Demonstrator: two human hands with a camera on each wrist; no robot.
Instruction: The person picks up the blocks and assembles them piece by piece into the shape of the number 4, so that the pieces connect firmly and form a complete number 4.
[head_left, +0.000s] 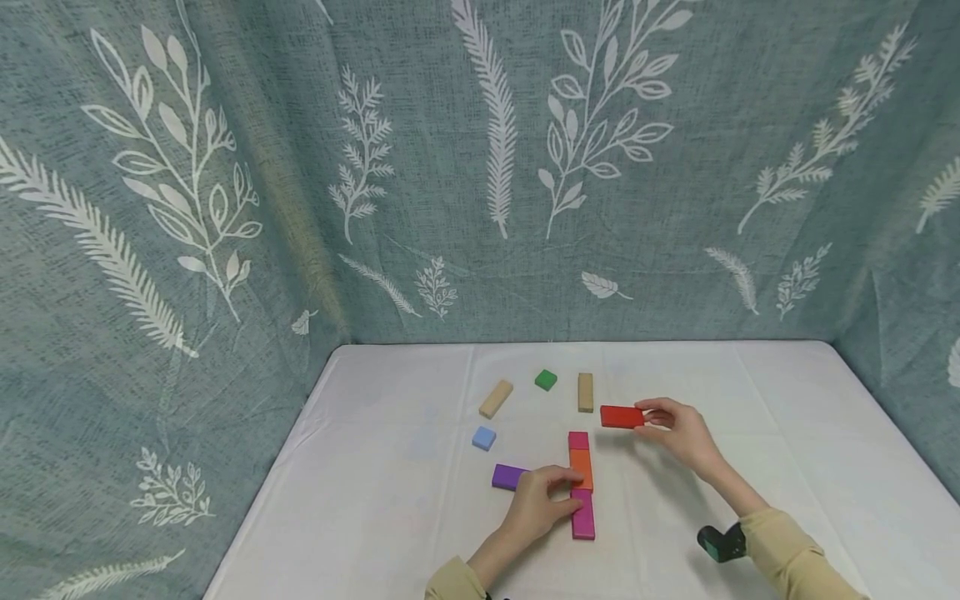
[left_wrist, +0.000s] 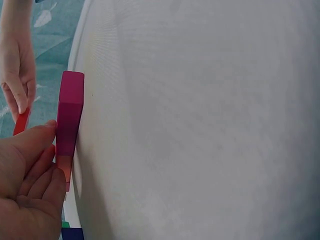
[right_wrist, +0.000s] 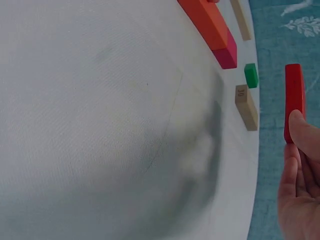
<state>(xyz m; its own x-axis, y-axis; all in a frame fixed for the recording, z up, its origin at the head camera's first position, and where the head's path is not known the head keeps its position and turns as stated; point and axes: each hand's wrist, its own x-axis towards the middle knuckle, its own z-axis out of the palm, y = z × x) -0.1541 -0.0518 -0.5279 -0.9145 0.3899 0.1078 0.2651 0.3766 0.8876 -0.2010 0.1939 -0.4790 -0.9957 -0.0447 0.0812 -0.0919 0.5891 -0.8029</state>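
A white table top [head_left: 360,508] with rounded far corners is crossed by faint straight creases and is bounded at the back and on both sides by grey-teal fabric [head_left: 420,158], printed with pale leaves and sprays. The fabric is gathered into soft vertical folds near the far left corner, where a yellowish tint is shown. On the white surface, right of the middle, a soft shadow [head_left: 666,468] is cast below the right hand [head_left: 681,435]. By this hand a red block [head_left: 619,417] is held clear of the table top, one end being pinched between thumb and fingers. A straight row, running away from the person, is formed by a magenta block [head_left: 582,521], an orange block [head_left: 582,463] and a pink-red block [head_left: 578,440], laid end to end. The row is touched at its left side by the left hand [head_left: 534,504], with a narrow gap left between thumb and forefinger; whether a block is gripped there cannot be told. A purple block [head_left: 508,477] is partly hidden by that hand. Farther off, a light blue block [head_left: 483,438], a green block [head_left: 546,380] and two wooden blocks [head_left: 585,392] are spread apart on the white
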